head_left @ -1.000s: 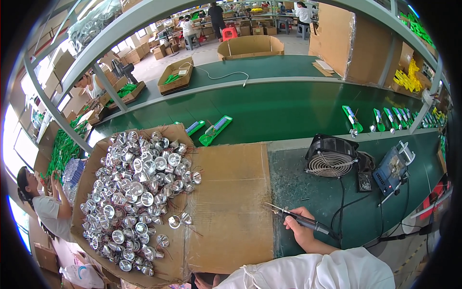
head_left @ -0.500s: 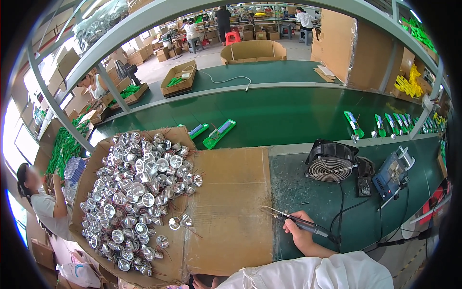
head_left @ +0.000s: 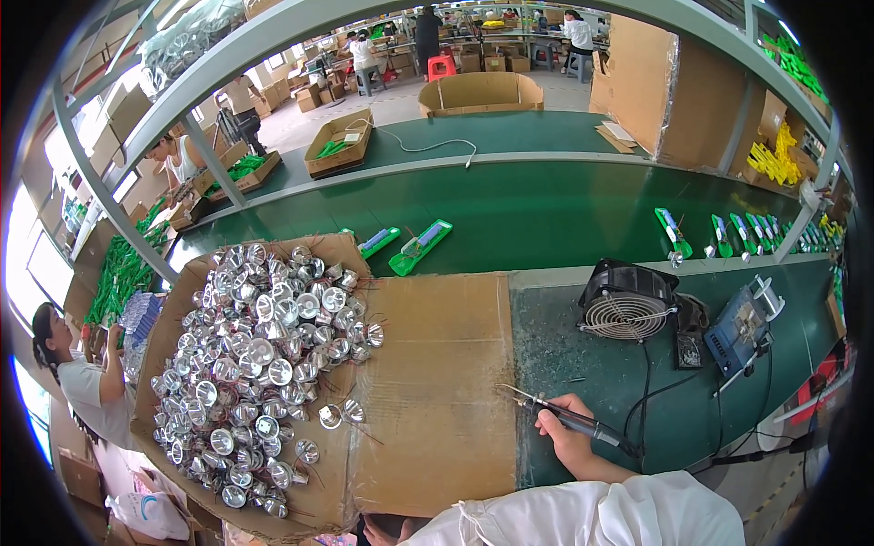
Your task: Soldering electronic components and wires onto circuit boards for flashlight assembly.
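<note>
My right hand (head_left: 572, 444) is closed round the dark handle of a soldering iron (head_left: 590, 427). Its thin bent metal tip points left, just over the right edge of a worn brown cardboard sheet (head_left: 435, 391). Only part of my left hand (head_left: 382, 531) shows at the bottom edge, below the cardboard; its fingers are mostly hidden. Left of the sheet, an open cardboard box (head_left: 196, 273) holds a heap of shiny silver reflector cups (head_left: 259, 350) with thin red wires. A few cups lie apart near the sheet's left side.
A black fan (head_left: 628, 300) with a wire grille and a blue soldering station (head_left: 739, 332) stand on the right, cables trailing toward me. Green casings (head_left: 421, 247) lie along the green conveyor belt (head_left: 546, 205) beyond. A co-worker (head_left: 86, 373) is at the far left.
My right hand keeps the soldering iron in nearly the same spot. The green casings on the belt appear shifted slightly right. The co-worker at the left has moved their head and hands a little.
</note>
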Action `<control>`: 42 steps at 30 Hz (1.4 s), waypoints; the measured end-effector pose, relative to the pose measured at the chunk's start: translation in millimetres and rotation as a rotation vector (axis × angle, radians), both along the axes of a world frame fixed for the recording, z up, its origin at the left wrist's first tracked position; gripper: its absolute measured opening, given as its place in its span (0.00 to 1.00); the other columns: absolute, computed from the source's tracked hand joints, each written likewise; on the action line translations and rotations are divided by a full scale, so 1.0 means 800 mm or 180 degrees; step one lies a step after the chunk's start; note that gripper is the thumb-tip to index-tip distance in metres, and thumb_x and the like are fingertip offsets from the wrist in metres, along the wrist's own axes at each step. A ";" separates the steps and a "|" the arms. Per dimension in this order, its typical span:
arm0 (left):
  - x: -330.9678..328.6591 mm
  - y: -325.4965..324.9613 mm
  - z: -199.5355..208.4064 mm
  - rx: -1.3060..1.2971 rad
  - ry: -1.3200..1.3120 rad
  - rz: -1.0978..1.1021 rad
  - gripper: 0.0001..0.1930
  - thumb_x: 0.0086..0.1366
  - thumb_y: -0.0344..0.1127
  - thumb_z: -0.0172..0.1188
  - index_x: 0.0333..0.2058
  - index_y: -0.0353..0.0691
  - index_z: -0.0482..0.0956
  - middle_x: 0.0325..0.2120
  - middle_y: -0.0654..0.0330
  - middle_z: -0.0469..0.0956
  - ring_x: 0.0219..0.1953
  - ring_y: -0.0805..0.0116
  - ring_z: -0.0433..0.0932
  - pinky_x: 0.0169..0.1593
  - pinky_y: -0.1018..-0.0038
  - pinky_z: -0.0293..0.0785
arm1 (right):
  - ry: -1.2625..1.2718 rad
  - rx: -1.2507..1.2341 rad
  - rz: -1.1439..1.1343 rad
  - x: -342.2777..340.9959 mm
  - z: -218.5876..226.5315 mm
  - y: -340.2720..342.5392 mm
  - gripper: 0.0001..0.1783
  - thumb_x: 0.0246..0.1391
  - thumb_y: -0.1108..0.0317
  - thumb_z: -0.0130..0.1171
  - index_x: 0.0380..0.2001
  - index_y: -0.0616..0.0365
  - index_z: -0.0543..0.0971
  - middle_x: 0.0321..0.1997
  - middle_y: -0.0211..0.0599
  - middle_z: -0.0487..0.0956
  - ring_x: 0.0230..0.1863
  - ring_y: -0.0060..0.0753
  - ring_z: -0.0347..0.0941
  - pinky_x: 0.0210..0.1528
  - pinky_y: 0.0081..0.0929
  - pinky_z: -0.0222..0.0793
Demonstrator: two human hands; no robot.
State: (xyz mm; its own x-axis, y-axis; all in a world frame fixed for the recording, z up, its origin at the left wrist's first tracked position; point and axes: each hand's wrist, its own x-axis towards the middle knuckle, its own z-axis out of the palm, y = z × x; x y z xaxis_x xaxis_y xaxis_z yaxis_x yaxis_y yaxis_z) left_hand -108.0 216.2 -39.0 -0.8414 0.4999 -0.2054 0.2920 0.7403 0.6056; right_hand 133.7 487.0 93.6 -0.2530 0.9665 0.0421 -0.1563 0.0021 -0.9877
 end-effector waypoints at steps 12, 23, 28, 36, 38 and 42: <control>0.019 -0.004 0.010 -0.0076 -0.0029 0.0105 0.42 0.46 0.56 0.61 0.56 0.45 0.53 0.50 0.43 0.60 0.52 0.43 0.59 0.53 0.53 0.57 | -0.0070 0.0061 0.0053 -0.001 0.001 -0.001 0.08 0.50 0.71 0.56 0.30 0.63 0.68 0.23 0.38 0.75 0.22 0.20 0.69 0.25 0.18 0.67; 0.035 -0.012 0.022 -0.0152 -0.0005 0.0166 0.46 0.44 0.58 0.61 0.58 0.46 0.51 0.52 0.42 0.58 0.54 0.41 0.57 0.54 0.52 0.56 | 0.0085 -0.0091 0.0029 0.001 0.000 -0.001 0.10 0.49 0.69 0.58 0.30 0.64 0.70 0.25 0.36 0.75 0.24 0.19 0.71 0.25 0.17 0.68; 0.041 -0.027 0.028 -0.0212 0.0019 0.0312 0.47 0.44 0.59 0.61 0.59 0.46 0.50 0.53 0.42 0.58 0.55 0.41 0.56 0.55 0.51 0.55 | 0.0110 -0.0103 0.0138 -0.007 -0.001 -0.005 0.09 0.51 0.69 0.56 0.30 0.62 0.68 0.23 0.36 0.74 0.21 0.20 0.68 0.25 0.17 0.66; 0.055 -0.026 0.048 -0.0411 0.0149 0.0471 0.54 0.38 0.59 0.66 0.60 0.43 0.47 0.48 0.42 0.60 0.51 0.41 0.61 0.51 0.54 0.60 | -0.0045 0.0116 0.0087 -0.004 -0.001 -0.010 0.10 0.49 0.68 0.58 0.31 0.62 0.69 0.23 0.35 0.75 0.22 0.19 0.69 0.24 0.16 0.66; 0.056 -0.027 0.051 -0.0446 0.0147 0.0490 0.54 0.39 0.59 0.65 0.60 0.43 0.47 0.49 0.43 0.59 0.51 0.42 0.61 0.51 0.54 0.59 | -0.0250 0.0402 0.0111 -0.002 -0.008 -0.013 0.11 0.49 0.68 0.58 0.31 0.62 0.69 0.23 0.35 0.75 0.22 0.18 0.69 0.24 0.16 0.66; 0.055 -0.029 0.052 -0.0431 0.0096 0.0494 0.54 0.39 0.59 0.65 0.60 0.43 0.47 0.49 0.43 0.59 0.51 0.42 0.61 0.51 0.54 0.59 | -0.0180 0.0309 0.0112 -0.005 -0.005 -0.015 0.11 0.49 0.67 0.58 0.31 0.62 0.69 0.23 0.34 0.75 0.21 0.17 0.69 0.24 0.16 0.66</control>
